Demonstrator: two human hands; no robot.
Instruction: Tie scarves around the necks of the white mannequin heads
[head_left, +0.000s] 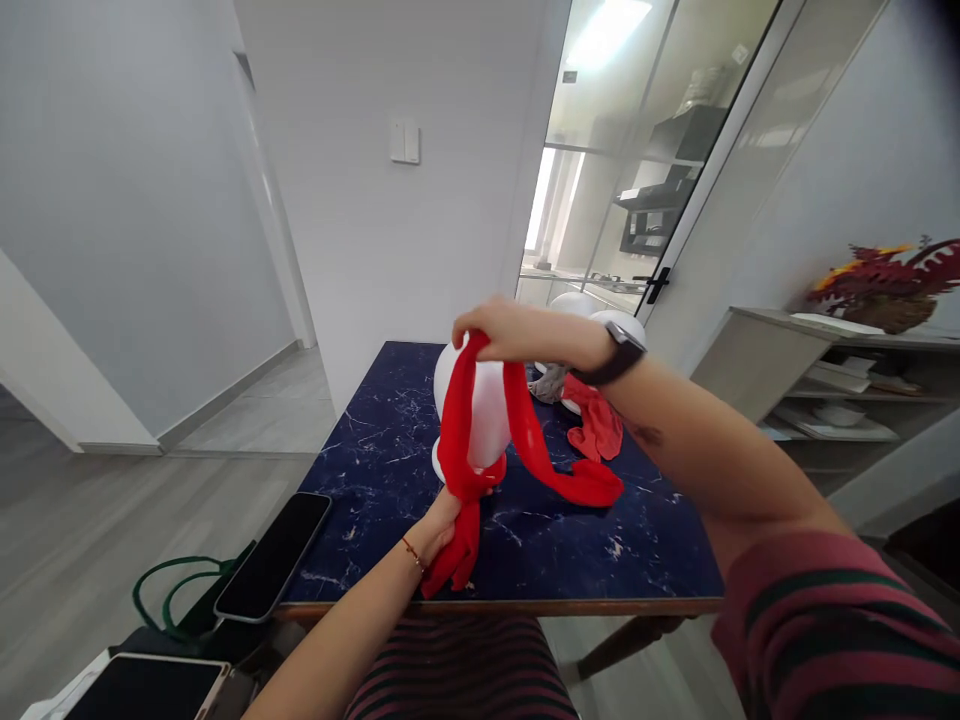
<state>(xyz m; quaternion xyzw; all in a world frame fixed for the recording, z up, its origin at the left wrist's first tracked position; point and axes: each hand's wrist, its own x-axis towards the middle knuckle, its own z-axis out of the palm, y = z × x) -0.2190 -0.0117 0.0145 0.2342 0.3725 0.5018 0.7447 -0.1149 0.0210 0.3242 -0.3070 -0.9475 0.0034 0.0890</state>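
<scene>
A white mannequin head [489,405] stands on the table, its front partly covered by a long red scarf [531,440]. The scarf wraps the neck, with one short end hanging toward me and the other trailing to the right on the tabletop. My right hand [484,328] is raised in front of the head's upper part, closed on a loop of the scarf. Low at the neck, my left hand [444,515] is closed on the scarf where it crosses; some of its fingers are hidden behind the cloth.
The dark blue marbled table [375,470] stands against a wall. Behind my right forearm are more white rounded forms [619,322], a coral cloth [598,425] and a grey cloth [550,384]. A phone [274,555] lies at the left edge, near a tablet-like device [150,688].
</scene>
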